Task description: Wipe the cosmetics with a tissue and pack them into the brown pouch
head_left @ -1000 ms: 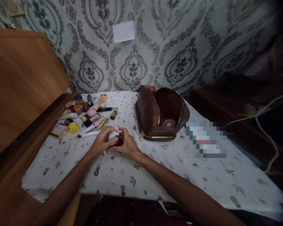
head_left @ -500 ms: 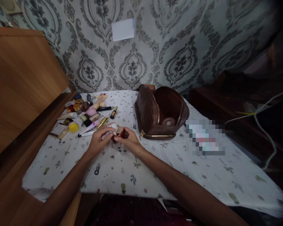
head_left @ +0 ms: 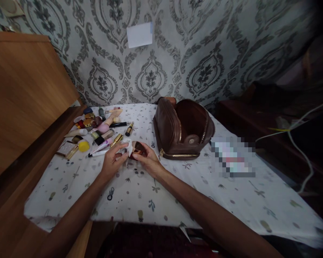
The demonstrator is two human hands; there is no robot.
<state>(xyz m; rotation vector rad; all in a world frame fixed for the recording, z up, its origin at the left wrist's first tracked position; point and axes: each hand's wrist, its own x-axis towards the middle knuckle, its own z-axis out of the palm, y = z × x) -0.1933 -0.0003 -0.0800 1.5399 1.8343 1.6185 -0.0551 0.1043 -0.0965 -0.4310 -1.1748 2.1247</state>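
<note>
Holding a small dark brown rounded glossy object (head_left: 138, 148) in our right hand (head_left: 147, 160), we keep its fingers curled around it just above the desk with the white leaf-printed cloth (head_left: 177, 193), while our left hand (head_left: 113, 161) pinches a crumpled white tissue (head_left: 127, 147) pressed against that object's nine o'clock side. At two o'clock from both hands, near them, stands an open brown leather zip pouch (head_left: 183, 129). At ten o'clock lies a scatter of small cosmetics (head_left: 97, 129), among them a round yellow-capped piece (head_left: 84, 145) and a gold lipstick tube (head_left: 116, 140)
</note>
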